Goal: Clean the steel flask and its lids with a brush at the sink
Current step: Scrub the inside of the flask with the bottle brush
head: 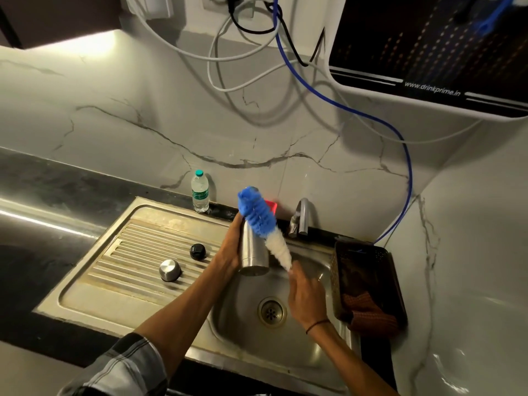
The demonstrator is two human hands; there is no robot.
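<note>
Sink [303,347] centre; flask [253,252] held over its 11 o'clock edge, left hand [228,250] wrapped round it. Right hand [305,298] grips brush [264,224] handle, bristles against flask's side. Lids: steel [170,270], black [197,251] at 9 o'clock on drainer. Best keep flask steady, stroke full length.

The brush [264,228] handle is hidden inside the right hand [306,298], and its blue bristles cover the mouth of the steel flask [253,252]. Behind the flask, a red object [271,205] shows only one corner. The left hand [228,247] hides the flask's left side. Right of the flask, the dark basket [368,278] contents are too dim to tell.
</note>
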